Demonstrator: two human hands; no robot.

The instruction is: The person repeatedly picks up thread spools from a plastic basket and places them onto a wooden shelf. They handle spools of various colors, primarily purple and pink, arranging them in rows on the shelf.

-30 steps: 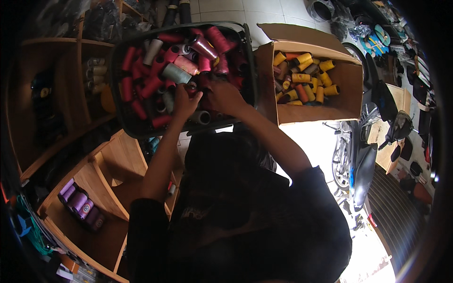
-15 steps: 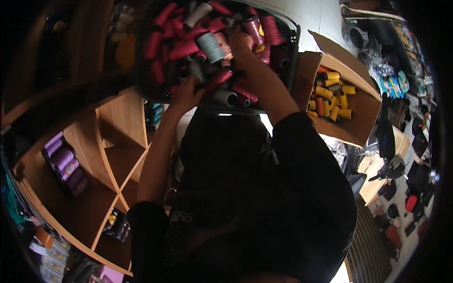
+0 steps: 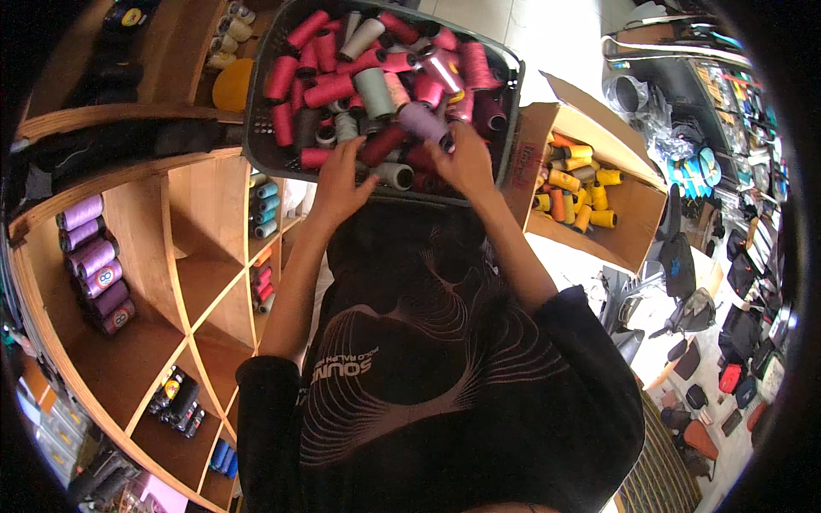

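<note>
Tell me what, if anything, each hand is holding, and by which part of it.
The right hand holds a pale purple, cylindrical thread spool by its lower-right end; whether the left hand grips anything cannot be told.

mauve spool (image 3: 422,121) blurred, crate (image 3: 515,94) cut short

the mauve spool at the right hand (image 3: 466,162) is smeared by blur. the left hand (image 3: 340,186) covers part of the near rim of the crate, whose far left corner the upper edge crops. its lowest spools lie hidden under others. small items (image 3: 729,378) far right are too tiny to identify.
</note>
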